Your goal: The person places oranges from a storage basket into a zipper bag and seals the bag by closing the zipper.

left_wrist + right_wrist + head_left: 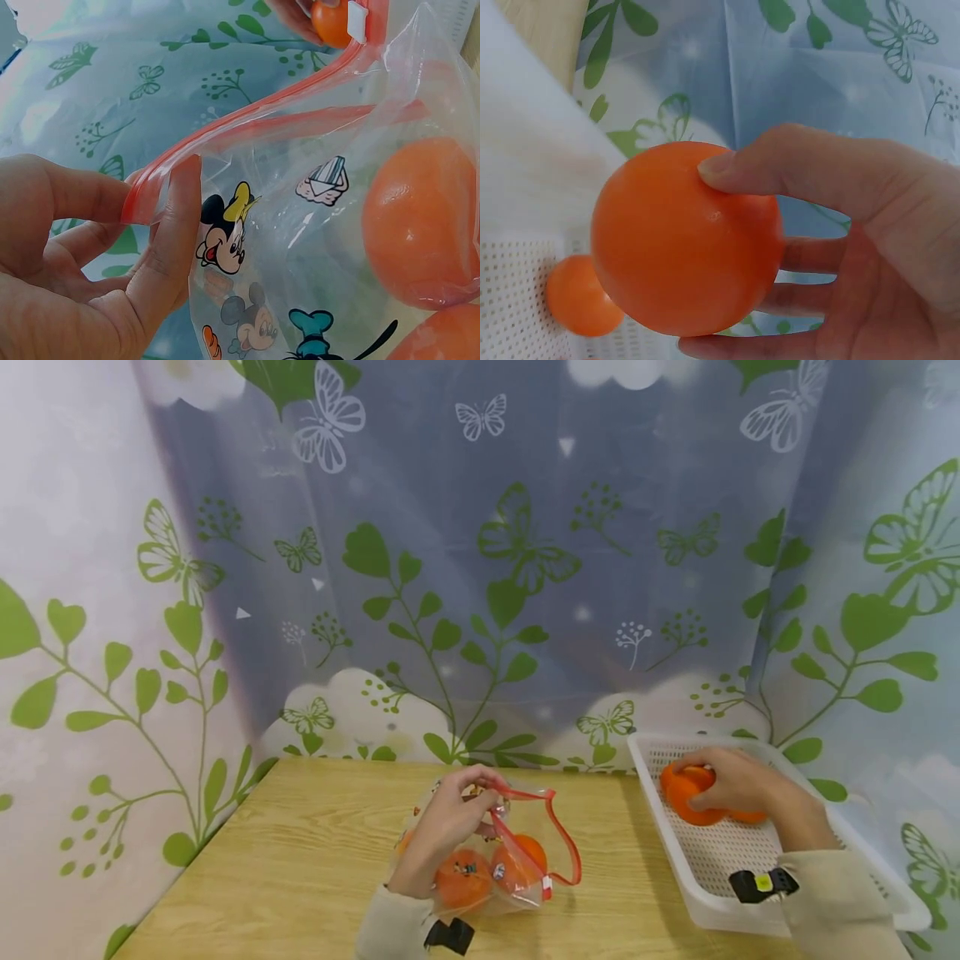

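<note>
At the white basket, grasping an orange ball with the right hand, near another orange ball. Over the wooden table, pinching the red-edged mouth of a clear bag of orange balls with the left hand.

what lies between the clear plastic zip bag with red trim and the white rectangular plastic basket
Only bare yellowish wood-grain tabletop: the head view shows nothing standing between the clear plastic zip bag and the white rectangular plastic basket.

A blue-grey backdrop printed with green leaves and butterflies hangs behind a wood-grain table
</note>
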Tool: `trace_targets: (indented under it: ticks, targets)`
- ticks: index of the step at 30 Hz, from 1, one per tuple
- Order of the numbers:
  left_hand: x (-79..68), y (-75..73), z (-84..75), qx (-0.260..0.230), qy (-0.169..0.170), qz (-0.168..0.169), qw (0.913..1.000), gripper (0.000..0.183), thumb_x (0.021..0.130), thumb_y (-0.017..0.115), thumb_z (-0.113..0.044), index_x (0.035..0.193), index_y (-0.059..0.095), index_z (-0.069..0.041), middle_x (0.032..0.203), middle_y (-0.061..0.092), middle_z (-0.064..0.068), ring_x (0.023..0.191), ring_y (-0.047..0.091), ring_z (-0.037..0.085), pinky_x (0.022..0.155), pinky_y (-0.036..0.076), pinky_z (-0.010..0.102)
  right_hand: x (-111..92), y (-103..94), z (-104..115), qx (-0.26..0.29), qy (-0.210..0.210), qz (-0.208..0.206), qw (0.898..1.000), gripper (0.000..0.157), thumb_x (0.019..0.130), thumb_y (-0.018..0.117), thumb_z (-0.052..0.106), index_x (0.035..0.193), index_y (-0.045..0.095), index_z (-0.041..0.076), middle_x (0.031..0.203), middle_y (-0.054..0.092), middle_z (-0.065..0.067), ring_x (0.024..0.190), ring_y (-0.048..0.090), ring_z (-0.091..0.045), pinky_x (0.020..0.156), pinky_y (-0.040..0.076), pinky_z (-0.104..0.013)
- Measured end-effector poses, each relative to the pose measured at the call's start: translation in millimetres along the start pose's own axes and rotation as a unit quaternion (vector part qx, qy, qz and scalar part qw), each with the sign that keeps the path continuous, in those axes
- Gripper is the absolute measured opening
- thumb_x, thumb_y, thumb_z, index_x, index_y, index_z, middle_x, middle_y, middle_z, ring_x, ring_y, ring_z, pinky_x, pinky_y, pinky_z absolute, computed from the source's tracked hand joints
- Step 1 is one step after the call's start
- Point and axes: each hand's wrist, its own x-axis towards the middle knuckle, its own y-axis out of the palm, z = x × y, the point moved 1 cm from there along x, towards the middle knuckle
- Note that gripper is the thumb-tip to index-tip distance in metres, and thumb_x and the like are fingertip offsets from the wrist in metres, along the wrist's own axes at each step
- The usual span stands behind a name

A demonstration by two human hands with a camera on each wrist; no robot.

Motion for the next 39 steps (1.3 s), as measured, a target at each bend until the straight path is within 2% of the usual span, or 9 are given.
trace_targets:
  ticks: [6, 12, 22, 29, 35, 39]
  targets:
    - [1.5, -0.3, 0.1, 0.0, 0.001, 0.001, 1.0, 0.018, 0.106, 0.055, -0.012, 0.115, 0.07, -0.006, 0.117, 0.063, 0.021, 0.072, 0.066, 0.016, 0.064, 0.063, 0.033, -2, -1.0, 14, 0.012, -0.022, 0.002, 1.0, 0.041, 0.078, 0.083, 0.016, 0.119, 0.075, 0.016, 0.117, 0.07, -0.015, 0.092, 0.06, -0.024, 0.073, 0.049, -0.036]
    - [1.3, -0.8, 0.4, 0.0, 0.003, 0.001, 1.0, 0.018, 0.106, 0.055, -0.012, 0.114, 0.07, -0.005, 0.116, 0.063, 0.02, 0.073, 0.067, 0.017, 0.064, 0.063, 0.034, -4, 2.7, 28, 0.043, -0.051, -0.002, 0.998, 0.043, 0.079, 0.082, 0.014, 0.121, 0.074, 0.012, 0.12, 0.07, -0.015, 0.093, 0.06, -0.022, 0.073, 0.051, -0.035]
    - [1.4, 0.3, 1.1, 0.0, -0.003, 0.0, 1.0, 0.018, 0.106, 0.055, -0.012, 0.115, 0.07, -0.005, 0.114, 0.064, 0.02, 0.071, 0.065, 0.016, 0.064, 0.063, 0.034, -12, 17.1, 49, 0.05, -0.09, -0.021, 0.994, 0.043, 0.08, 0.082, 0.015, 0.122, 0.073, 0.011, 0.117, 0.072, -0.01, 0.093, 0.059, -0.018, 0.074, 0.05, -0.035]
    - [1.1, 1.2, 0.3, -0.002, 0.001, 0.003, 1.0, 0.018, 0.106, 0.055, -0.011, 0.113, 0.07, -0.005, 0.114, 0.062, 0.022, 0.07, 0.064, 0.016, 0.064, 0.064, 0.035, -16, 22.4, 61, 0.041, -0.092, -0.05, 0.994, 0.045, 0.078, 0.084, 0.018, 0.122, 0.073, 0.02, 0.121, 0.073, -0.004, 0.101, 0.062, -0.02, 0.078, 0.052, -0.039]
    - [0.4, 1.5, -0.3, 0.001, 0.001, 0.004, 1.0, 0.017, 0.106, 0.055, -0.011, 0.113, 0.07, -0.005, 0.111, 0.064, 0.022, 0.068, 0.064, 0.016, 0.063, 0.063, 0.033, -24, 22.9, 70, 0.054, -0.087, -0.055, 0.993, 0.048, 0.08, 0.085, 0.023, 0.126, 0.072, 0.021, 0.129, 0.07, -0.01, 0.108, 0.063, -0.027, 0.08, 0.054, -0.043]
    - [-0.2, 2.0, -0.3, 0.004, 0.001, 0.005, 1.0, 0.017, 0.106, 0.055, -0.012, 0.113, 0.07, -0.006, 0.111, 0.064, 0.021, 0.069, 0.064, 0.016, 0.064, 0.064, 0.035, -29, 24.6, 74, 0.066, -0.098, -0.064, 0.991, 0.048, 0.082, 0.085, 0.023, 0.128, 0.071, 0.021, 0.132, 0.069, -0.011, 0.11, 0.064, -0.031, 0.081, 0.055, -0.045]
